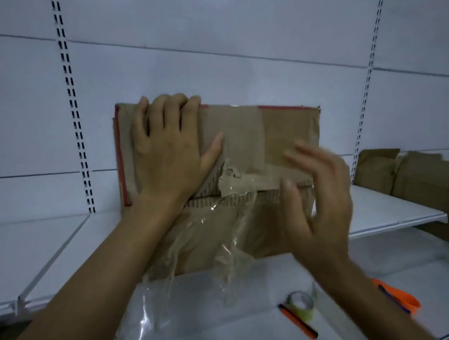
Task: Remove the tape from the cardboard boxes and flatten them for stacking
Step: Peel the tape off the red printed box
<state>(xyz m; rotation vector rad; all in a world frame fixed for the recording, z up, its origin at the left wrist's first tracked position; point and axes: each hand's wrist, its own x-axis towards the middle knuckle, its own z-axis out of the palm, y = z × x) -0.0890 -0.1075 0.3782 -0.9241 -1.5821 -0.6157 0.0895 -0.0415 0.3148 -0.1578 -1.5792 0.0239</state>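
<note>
- Brown cardboard box (281,130) stands on the white shelf (389,208) before me.
- My left hand (170,149) presses flat on its left part, fingers straight.
- My right hand (321,203), blurred, fingers spread at the seam; I cannot tell whether it holds anything.
- Clear tape (237,236) hangs loose, veiling the front.
- Lower right: tape roll (300,303), orange-and-black tool (299,322), orange handles (399,298) partly behind my forearm; more cardboard (421,175) far right.

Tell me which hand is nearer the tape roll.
Right. The right hand hovers above the tape roll, at the seam of the cardboard box; the left hand presses flat on its top left, farther off.
</note>
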